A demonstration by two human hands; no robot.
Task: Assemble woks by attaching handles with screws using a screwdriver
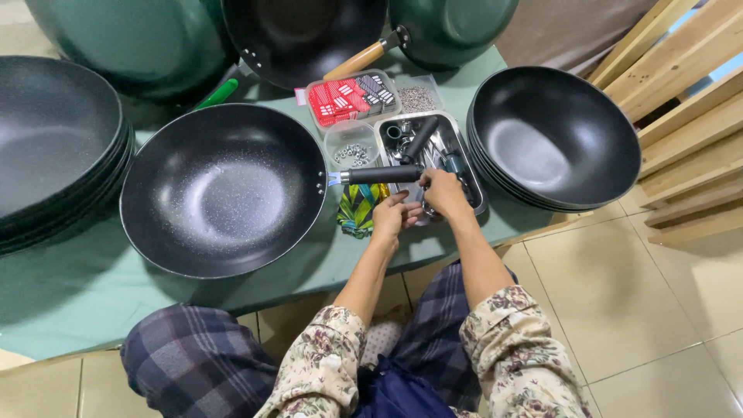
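Note:
A black speckled wok (224, 190) lies on the green-covered table (70, 310), its black handle (383, 174) pointing right over a metal tray (474, 188) of loose handles and metal fittings. My left hand (393, 219) rests at the tray's front edge, just below the handle, fingers stretched toward my right hand. My right hand (445, 193) is knuckles-up inside the tray, by the handle's free end, fingers curled down. The fingertips of both hands meet there; whatever is between them is hidden.
A stack of black woks (553, 135) sits right of the tray and another stack (54, 147) at the far left. Behind are a wooden-handled wok (298, 35), green wok undersides (131, 42), a red-and-grey parts box (350, 98) and a clear tub of small metal fittings (352, 149). Wooden slats (685, 116) stand at the right.

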